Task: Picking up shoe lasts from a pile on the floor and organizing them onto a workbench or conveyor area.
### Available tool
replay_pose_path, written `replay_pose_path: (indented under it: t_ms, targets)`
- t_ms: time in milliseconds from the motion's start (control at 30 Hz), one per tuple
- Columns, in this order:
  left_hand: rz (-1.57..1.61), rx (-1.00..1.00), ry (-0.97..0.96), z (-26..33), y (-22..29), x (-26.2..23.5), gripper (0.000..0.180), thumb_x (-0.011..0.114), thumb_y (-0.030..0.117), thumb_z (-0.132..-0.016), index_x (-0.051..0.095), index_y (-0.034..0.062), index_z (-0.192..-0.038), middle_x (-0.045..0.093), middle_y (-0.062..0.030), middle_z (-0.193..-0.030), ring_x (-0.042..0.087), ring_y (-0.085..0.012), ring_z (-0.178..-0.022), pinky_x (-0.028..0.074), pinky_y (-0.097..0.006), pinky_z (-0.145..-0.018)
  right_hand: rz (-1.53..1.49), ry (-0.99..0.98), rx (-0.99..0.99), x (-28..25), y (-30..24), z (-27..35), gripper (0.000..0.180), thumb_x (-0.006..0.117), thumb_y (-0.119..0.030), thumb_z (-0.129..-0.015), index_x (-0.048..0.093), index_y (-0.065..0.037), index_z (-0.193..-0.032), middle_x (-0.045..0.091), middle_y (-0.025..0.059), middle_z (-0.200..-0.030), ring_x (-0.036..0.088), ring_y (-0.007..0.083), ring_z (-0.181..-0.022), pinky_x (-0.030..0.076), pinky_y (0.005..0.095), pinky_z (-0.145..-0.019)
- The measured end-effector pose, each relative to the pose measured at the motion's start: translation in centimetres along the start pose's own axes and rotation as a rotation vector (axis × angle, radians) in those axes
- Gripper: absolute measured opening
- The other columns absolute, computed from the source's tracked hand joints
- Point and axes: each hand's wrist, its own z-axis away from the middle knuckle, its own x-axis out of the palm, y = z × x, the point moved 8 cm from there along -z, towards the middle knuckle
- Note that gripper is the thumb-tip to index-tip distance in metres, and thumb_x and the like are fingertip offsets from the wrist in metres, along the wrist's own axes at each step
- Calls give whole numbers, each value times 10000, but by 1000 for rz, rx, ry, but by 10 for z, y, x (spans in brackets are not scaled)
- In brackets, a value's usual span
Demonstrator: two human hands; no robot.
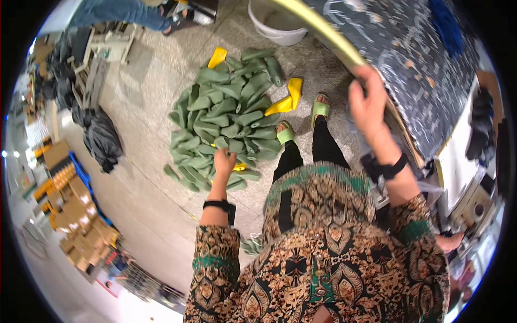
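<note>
A large heap of green shoe lasts (215, 102) lies on the floor ahead of my feet. My left hand (224, 160) is above the near part of this heap, its fingers curled. Whatever may be in them is hidden. Close beside it, a yellow last (239, 167) shows partly among the green ones. My right hand (369, 102) is raised at the yellow edge (336, 40) of the table on the right. Its fingertips meet that edge, and its thumb stands apart. No object shows in this hand, which is slightly blurred.
More yellow lasts (285, 99) lie at the heap's right side, and another yellow piece (217, 57) at its far end. A pale bucket (277, 32) stands beyond. Black bags (101, 137) and cardboard boxes (72, 207) are at left. The dark tabletop (414, 81) bears scraps.
</note>
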Motion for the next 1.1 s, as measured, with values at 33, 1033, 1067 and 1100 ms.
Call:
replay_pose_path:
  t_ms: [33, 1033, 1067, 1100]
  targets:
    - [16, -69, -121, 27, -20, 23, 364, 685, 241, -698, 612, 7, -967, 603, -229, -893, 559, -389, -873, 446, -439, -784, -8, -140, -35, 30, -11, 18, 256, 562, -81, -762, 547, -11, -1007, 572, 160, -984, 532, 337, -945, 429, 405, -829]
    - [1539, -1463, 183, -181, 33, 489, 565, 714, 379, -705, 577, -16, -1085, 620, -128, -1022, 607, -243, -836, 484, -401, -716, -169, -826, 1036, 438, 469, 237, 500, 697, -365, -756, 568, 20, -1047, 611, 101, -873, 594, 166, -755, 473, 283, -615]
    - [1555, -1440, 194, -181, 27, 478, 565, 714, 379, -705, 577, -16, -1085, 620, -128, -1022, 607, -243, -836, 484, -401, -716, -102, -914, 1070, 433, 460, 239, 441, 698, -342, -758, 596, 15, -994, 615, 95, -872, 590, 154, -742, 471, 275, -617]
    - [1558, -1443, 202, -175, 17, 466, 558, 706, 372, -696, 580, -13, -1079, 617, -122, -1008, 606, -244, -824, 483, -399, -712, -127, -908, 1101, 431, 449, 244, 393, 714, -322, -743, 616, 2, -943, 626, 72, -856, 602, 143, -733, 480, 258, -637]
